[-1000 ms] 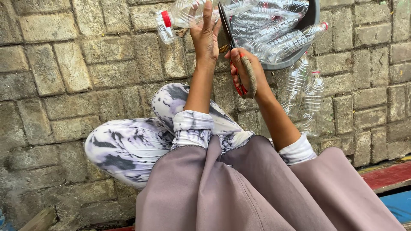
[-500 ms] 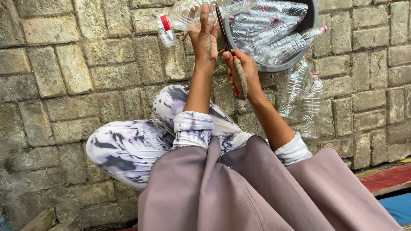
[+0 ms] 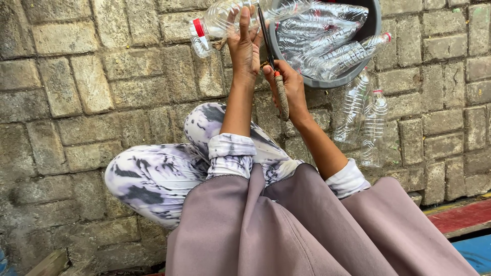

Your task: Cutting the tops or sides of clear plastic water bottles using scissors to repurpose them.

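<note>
Change: since a second ago your two hands have drawn closer together, the knife handle has swung from a slant to nearly straight down, and the bottle has kept its place under your left palm.
Paving: grey stone blocks [image 3: 76, 92] fill the ground on the left and run under everything else.
Bottle: a clear plastic bottle [image 3: 217, 20] with a red cap lies on its side at the top, cap end pointing left, its body passing under your left hand.
Left hand: your left hand [image 3: 244, 48] lies over the bottle with the fingers stretched long and curled round it, so it is holding the bottle.
Knife: a knife [image 3: 273, 66] stands between your hands, its dark blade going up beside the bottle and its worn handle hanging down; whether the edge touches the plastic you cannot tell from here.
Right hand: your right hand [image 3: 289, 87] is closed tight round the upper part of the knife handle, just beside the left wrist.
Legs: your patterned white and grey trousers [image 3: 153, 174] are folded below the arms, with mauve cloth [image 3: 286, 230] over the lap.
Basin: a grey round basin [image 3: 353, 74] at the top right is heaped with clear bottles.
Loose bottles: two clear bottles [image 3: 365, 122] lie on the stones just below the basin.
Edge: a red and blue board [image 3: 463, 217] shows at the lower right.
</note>
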